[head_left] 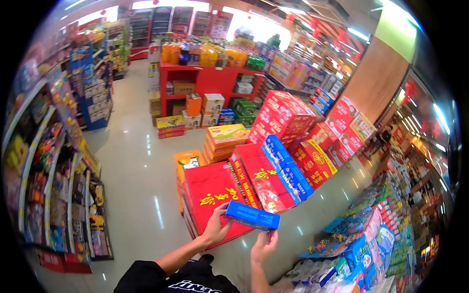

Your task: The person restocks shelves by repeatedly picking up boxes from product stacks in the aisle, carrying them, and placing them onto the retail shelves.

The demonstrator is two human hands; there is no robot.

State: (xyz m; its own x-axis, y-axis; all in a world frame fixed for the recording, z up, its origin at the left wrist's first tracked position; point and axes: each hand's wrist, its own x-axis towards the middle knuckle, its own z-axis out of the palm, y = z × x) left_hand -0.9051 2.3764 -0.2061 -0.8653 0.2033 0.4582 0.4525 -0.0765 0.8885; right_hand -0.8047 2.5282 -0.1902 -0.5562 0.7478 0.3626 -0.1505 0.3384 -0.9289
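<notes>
Between my two hands is a long blue box (pixel 252 218), tilted slightly down to the right above the red cartons. My left hand (pixel 215 227) grips its left end, with the thumb along the near side. At the right end, my right hand (pixel 264 245) has its fingertips against the underside. Below lies a red carton with yellow lettering (pixel 210 185). On a second red carton (pixel 259 171) just behind it, similar blue boxes (pixel 295 181) stand in a row along the right edge.
Stacked yellow boxes (pixel 225 136) and a tall stack of red boxes (pixel 283 115) stand beyond the cartons. A red display counter (pixel 215 73) holds bottles at the back. Shelves (pixel 53 180) line the left side. Packaged goods (pixel 361 254) fill the lower right.
</notes>
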